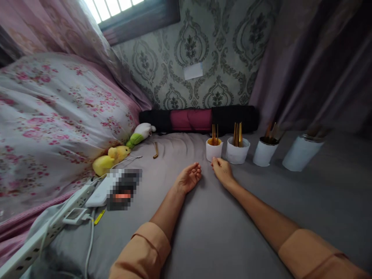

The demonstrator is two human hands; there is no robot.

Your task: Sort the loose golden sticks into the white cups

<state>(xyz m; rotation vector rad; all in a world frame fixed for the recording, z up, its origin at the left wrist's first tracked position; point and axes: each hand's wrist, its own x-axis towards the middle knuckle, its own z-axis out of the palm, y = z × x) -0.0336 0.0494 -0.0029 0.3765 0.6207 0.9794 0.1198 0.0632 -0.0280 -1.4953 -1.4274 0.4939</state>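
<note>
My left hand (pixel 189 178) rests low over the grey sheet, its fingers loosely curled together and nothing visible in them. My right hand (pixel 223 171) is closed, back of the hand up. Its fingertips overlap the lower front of a small white-wrapped cup (pixel 214 152); contact cannot be made out, and what the fingers may hold is hidden. Gold-coloured thin sticks (pixel 214 131) stand upright in that cup. Beside it on the right is a wider white-wrapped cup (pixel 237 152) with taller gold-coloured pieces (pixel 238 133).
Further right stand a third white-wrapped container (pixel 264 153) and a taller, tilted-looking one (pixel 302 153), both holding sticks. A bent gold piece (pixel 155 150) lies left. Plush toys (pixel 112 159), a power strip (pixel 58 224) and white cables (pixel 91 240) line the left. A black-and-maroon roll (pixel 190 121) lies behind.
</note>
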